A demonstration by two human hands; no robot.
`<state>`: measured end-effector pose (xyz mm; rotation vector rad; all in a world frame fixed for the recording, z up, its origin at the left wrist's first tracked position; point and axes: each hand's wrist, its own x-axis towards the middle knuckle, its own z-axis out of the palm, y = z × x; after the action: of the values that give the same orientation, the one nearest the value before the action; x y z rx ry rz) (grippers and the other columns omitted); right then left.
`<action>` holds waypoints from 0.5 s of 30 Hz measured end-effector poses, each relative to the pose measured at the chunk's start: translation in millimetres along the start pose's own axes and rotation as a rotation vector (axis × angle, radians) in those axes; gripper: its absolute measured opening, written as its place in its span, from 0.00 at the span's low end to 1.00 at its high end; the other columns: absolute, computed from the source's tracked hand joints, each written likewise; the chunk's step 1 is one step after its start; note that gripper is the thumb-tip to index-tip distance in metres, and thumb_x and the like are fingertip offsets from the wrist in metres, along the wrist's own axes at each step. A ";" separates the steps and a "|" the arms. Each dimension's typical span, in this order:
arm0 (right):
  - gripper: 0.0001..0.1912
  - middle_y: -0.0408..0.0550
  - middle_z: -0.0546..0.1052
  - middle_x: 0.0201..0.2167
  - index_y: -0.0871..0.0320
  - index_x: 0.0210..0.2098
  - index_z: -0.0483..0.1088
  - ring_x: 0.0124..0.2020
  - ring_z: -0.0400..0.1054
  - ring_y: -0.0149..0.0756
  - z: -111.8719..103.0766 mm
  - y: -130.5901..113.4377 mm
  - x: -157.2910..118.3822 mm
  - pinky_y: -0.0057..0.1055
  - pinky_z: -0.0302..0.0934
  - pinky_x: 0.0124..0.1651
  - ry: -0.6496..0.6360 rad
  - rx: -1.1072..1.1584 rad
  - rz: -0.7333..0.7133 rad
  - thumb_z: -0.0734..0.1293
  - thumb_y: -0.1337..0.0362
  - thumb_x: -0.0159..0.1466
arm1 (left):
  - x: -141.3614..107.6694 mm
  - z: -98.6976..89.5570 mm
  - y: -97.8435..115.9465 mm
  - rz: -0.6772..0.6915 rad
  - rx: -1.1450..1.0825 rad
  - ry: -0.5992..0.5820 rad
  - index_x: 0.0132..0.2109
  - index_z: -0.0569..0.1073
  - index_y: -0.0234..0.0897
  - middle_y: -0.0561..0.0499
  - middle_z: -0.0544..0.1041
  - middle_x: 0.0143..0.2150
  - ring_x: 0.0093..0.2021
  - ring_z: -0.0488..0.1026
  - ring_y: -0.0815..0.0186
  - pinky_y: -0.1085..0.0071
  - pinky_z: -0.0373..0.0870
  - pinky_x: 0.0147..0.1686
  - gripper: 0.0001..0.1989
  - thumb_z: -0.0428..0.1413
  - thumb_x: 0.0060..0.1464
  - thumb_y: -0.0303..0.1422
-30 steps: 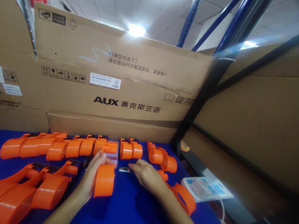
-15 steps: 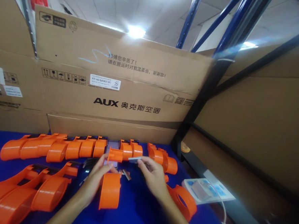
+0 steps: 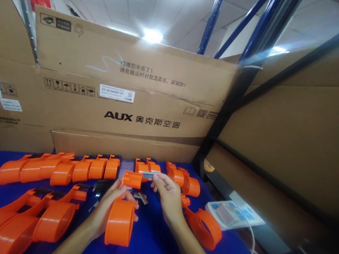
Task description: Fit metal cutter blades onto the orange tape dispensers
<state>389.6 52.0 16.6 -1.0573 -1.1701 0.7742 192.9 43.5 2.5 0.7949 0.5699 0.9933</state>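
My left hand (image 3: 114,204) is closed around an orange plastic tape dispenser (image 3: 120,223). Its round ring hangs below my fingers, and its narrow head sticks out above them to the right. Between the thumb and fingers of my right hand (image 3: 168,192) is pinched a thin grey metal strip (image 3: 148,175). The strip lies level, its left end at the right edge of the dispenser's head; whether the two touch, I cannot tell. On the blue table below are a few more small metal strips (image 3: 142,197), partly behind my left fingers.
Several orange dispensers, many with black parts, line the back (image 3: 61,174) and front left (image 3: 56,221). Another dispenser (image 3: 205,229) lies right of my right forearm. A phone (image 3: 127,165) lies behind my hands. At right are a white box (image 3: 233,215) with a cable and a dark rack post (image 3: 224,119).
The metal strip has come up against or close to the dispenser's head, where a gap showed before. The dispenser's ring has shifted slightly left and down with my left hand.
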 end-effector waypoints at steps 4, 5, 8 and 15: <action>0.14 0.42 0.74 0.23 0.58 0.34 0.77 0.25 0.63 0.30 0.6 -2.2 -1.9 0.27 0.58 0.30 -0.011 -0.010 0.004 0.71 0.53 0.64 | 1.1 -0.5 -0.6 -0.032 -0.030 0.010 0.44 0.65 0.40 0.48 0.81 0.31 0.27 0.82 0.54 0.65 0.74 0.27 0.13 0.56 0.62 0.43; 0.14 0.42 0.74 0.23 0.58 0.34 0.77 0.25 0.63 0.30 0.8 -2.6 -2.1 0.27 0.58 0.30 -0.015 -0.014 0.004 0.71 0.53 0.64 | 1.4 -0.7 -1.0 -0.036 -0.043 0.017 0.43 0.65 0.40 0.48 0.81 0.30 0.26 0.81 0.54 0.66 0.74 0.27 0.13 0.56 0.62 0.43; 0.13 0.42 0.74 0.22 0.59 0.34 0.78 0.24 0.63 0.30 1.0 -3.2 -0.8 0.26 0.58 0.30 -0.027 -0.026 0.003 0.71 0.54 0.64 | 1.7 -0.7 -1.8 -0.050 -0.055 0.027 0.42 0.65 0.40 0.47 0.81 0.29 0.26 0.81 0.55 0.67 0.73 0.26 0.15 0.56 0.61 0.45; 0.16 0.46 0.78 0.26 0.58 0.35 0.79 0.28 0.70 0.36 6.8 -8.4 -6.7 0.29 0.64 0.32 -0.082 -0.184 -0.046 0.66 0.54 0.68 | -2.7 8.7 3.5 -0.038 0.020 0.031 0.49 0.66 0.41 0.50 0.80 0.31 0.28 0.82 0.54 0.64 0.75 0.28 0.19 0.58 0.59 0.49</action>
<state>381.1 44.7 22.5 -1.1544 -1.3508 0.6892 196.3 39.3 10.6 0.7850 0.6208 0.9684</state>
